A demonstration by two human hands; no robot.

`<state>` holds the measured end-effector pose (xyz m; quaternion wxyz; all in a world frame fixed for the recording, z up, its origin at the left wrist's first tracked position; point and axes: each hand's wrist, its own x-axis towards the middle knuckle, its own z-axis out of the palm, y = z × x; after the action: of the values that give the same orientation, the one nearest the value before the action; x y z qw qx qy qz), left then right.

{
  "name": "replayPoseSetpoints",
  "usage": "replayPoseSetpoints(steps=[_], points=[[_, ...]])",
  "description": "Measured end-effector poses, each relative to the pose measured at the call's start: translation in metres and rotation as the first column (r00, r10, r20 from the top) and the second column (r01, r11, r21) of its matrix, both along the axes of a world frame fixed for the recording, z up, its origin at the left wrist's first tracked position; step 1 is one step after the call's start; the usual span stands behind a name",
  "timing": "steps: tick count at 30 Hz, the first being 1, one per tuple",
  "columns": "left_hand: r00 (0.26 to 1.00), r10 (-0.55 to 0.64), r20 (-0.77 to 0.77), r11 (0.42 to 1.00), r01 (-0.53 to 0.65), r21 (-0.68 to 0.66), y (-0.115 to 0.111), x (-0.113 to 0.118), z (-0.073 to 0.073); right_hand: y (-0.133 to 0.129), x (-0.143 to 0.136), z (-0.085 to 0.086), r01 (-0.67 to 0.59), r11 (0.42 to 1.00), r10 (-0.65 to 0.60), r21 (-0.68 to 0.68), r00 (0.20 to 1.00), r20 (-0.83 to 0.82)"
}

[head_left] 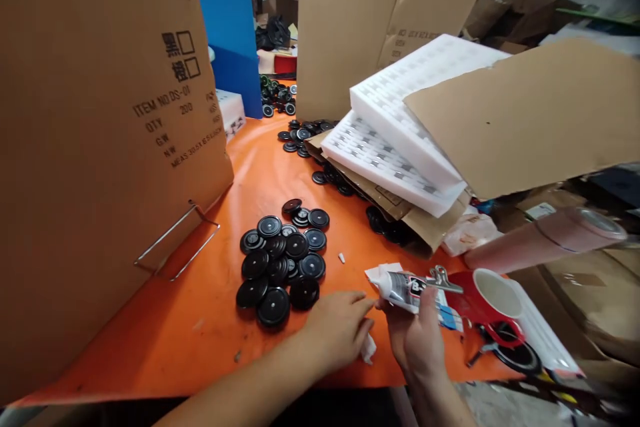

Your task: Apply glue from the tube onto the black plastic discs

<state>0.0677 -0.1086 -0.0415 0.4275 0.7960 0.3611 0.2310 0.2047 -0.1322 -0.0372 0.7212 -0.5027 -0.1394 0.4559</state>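
Observation:
My right hand (417, 340) holds a silver and white glue tube (400, 289), its white nozzle end toward the left and a metal bulldog clip (444, 281) on its other end. Close to its left is my left hand (340, 330), with a crumpled white tissue (369, 349) between its curled fingers. Left of my hands, several round black discs (273, 307) lie in a cluster on the orange table cover (200, 340). A small white cap (341, 257) rests just above my left hand.
A tall cardboard box (100, 147) stands at the left beside a bent wire stand (173, 240). White foam trays (380, 153) are stacked at the right. Near the right edge are a red cup (500, 293), a pink roll (545, 237) and red-handled scissors (506, 333).

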Motion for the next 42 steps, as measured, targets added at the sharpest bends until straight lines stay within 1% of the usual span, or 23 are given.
replayPoseSetpoints(steps=[1, 2, 3, 4, 5, 6, 7, 8, 9, 11, 14, 16, 17, 19, 21, 23, 26, 27, 29, 31, 35, 38, 42], points=[[0.999, 0.024, -0.039, 0.997, -0.021, 0.077, 0.000, -0.023, 0.002, 0.001, -0.002, -0.001, -0.020, 1.000, 0.020, 0.005, 1.000, -0.013], [0.991, 0.117, -0.069, 0.983, -0.106, 0.151, 0.000, -0.047, 0.002, 0.002, -0.005, -0.002, -0.031, 0.999, 0.031, 0.014, 0.999, -0.027], [0.959, 0.270, -0.082, 0.948, -0.250, 0.198, 0.002, -0.072, 0.001, 0.004, -0.008, -0.003, -0.037, 0.999, 0.038, 0.021, 0.998, -0.045], [0.889, 0.447, -0.102, 0.881, -0.418, 0.222, 0.004, -0.095, -0.001, 0.006, -0.012, -0.003, -0.043, 0.999, 0.045, 0.022, 0.997, -0.068], [0.802, 0.576, -0.160, 0.813, -0.539, 0.221, 0.007, -0.115, -0.004, 0.008, -0.017, -0.004, -0.050, 0.999, 0.051, 0.016, 0.994, -0.093], [0.721, 0.652, -0.232, 0.758, -0.622, 0.197, 0.010, -0.132, -0.007, 0.010, -0.023, -0.004, -0.057, 0.998, 0.057, 0.004, 0.991, -0.117], [0.669, 0.681, -0.297, 0.725, -0.672, 0.151, 0.012, -0.146, -0.011, 0.013, -0.029, -0.004, -0.065, 0.998, 0.063, -0.009, 0.988, -0.139], [0.646, 0.683, -0.341, 0.710, -0.697, 0.103, 0.014, -0.155, -0.015, 0.015, -0.035, -0.004, -0.082, 0.996, 0.078, -0.018, 0.985, -0.153], [0.643, 0.673, -0.366, 0.704, -0.708, 0.050, 0.015, -0.161, -0.019, 0.017, -0.042, -0.004, -0.110, 0.994, 0.106, -0.020, 0.982, -0.158], [0.674, 0.645, -0.360, 0.710, -0.703, -0.043, 0.016, -0.165, -0.026, 0.020, -0.054, -0.003, -0.184, 0.983, 0.182, 0.001, 0.972, -0.149], [0.733, 0.621, -0.279, 0.713, -0.675, -0.187, 0.013, -0.166, -0.031, 0.023, -0.070, -0.002, -0.263, 0.964, 0.266, 0.037, 0.954, -0.135], [0.723, 0.670, -0.168, 0.661, -0.684, -0.308, 0.009, -0.166, -0.030, 0.024, -0.078, -0.001, -0.288, 0.957, 0.290, 0.039, 0.945, -0.152], [0.693, 0.713, -0.106, 0.609, -0.688, -0.394, 0.007, -0.165, -0.029, 0.024, -0.082, -0.001, -0.301, 0.953, 0.303, 0.039, 0.939, -0.165], [0.601, 0.799, -0.001, 0.482, -0.642, -0.596, 0.002, -0.160, -0.022, 0.024, -0.088, -0.001, -0.324, 0.945, 0.325, 0.039, 0.926, -0.190], [0.544, 0.836, 0.078, 0.395, -0.495, -0.774, -0.002, -0.150, -0.015, 0.024, -0.093, 0.000, -0.342, 0.939, 0.342, 0.036, 0.917, -0.205], [0.522, 0.839, 0.157, 0.355, -0.304, -0.884, -0.004, -0.136, -0.007, 0.024, -0.096, 0.002, -0.350, 0.936, 0.349, 0.031, 0.916, -0.197], [0.491, 0.832, 0.258, 0.310, -0.026, -0.950, -0.004, -0.114, 0.003, 0.024, -0.097, 0.003, -0.345, 0.938, 0.346, 0.032, 0.930, -0.120], [0.478, 0.833, 0.280, 0.296, 0.044, -0.954, -0.004, -0.107, 0.006, 0.024, -0.097, 0.002, -0.339, 0.940, 0.340, 0.030, 0.937, -0.075], [0.452, 0.836, 0.312, 0.285, 0.129, -0.950, -0.004, -0.098, 0.012, 0.024, -0.096, 0.000, -0.331, 0.943, 0.331, 0.017, 0.943, 0.029], [0.439, 0.838, 0.325, 0.283, 0.160, -0.946, -0.005, -0.092, 0.016, 0.023, -0.094, -0.003, -0.328, 0.945, 0.327, -0.007, 0.938, 0.118], [0.457, 0.833, 0.310, 0.273, 0.146, -0.951, -0.009, -0.089, 0.019, 0.024, -0.094, -0.003, -0.342, 0.939, 0.340, -0.028, 0.917, 0.208], [0.468, 0.830, 0.304, 0.280, 0.122, -0.952, -0.009, -0.088, 0.018, 0.025, -0.095, 0.001, -0.383, 0.923, 0.380, -0.030, 0.897, 0.227], [0.449, 0.829, 0.334, 0.306, 0.137, -0.942, -0.009, -0.088, 0.017, 0.025, -0.095, 0.002, -0.400, 0.916, 0.400, -0.041, 0.896, 0.192]])
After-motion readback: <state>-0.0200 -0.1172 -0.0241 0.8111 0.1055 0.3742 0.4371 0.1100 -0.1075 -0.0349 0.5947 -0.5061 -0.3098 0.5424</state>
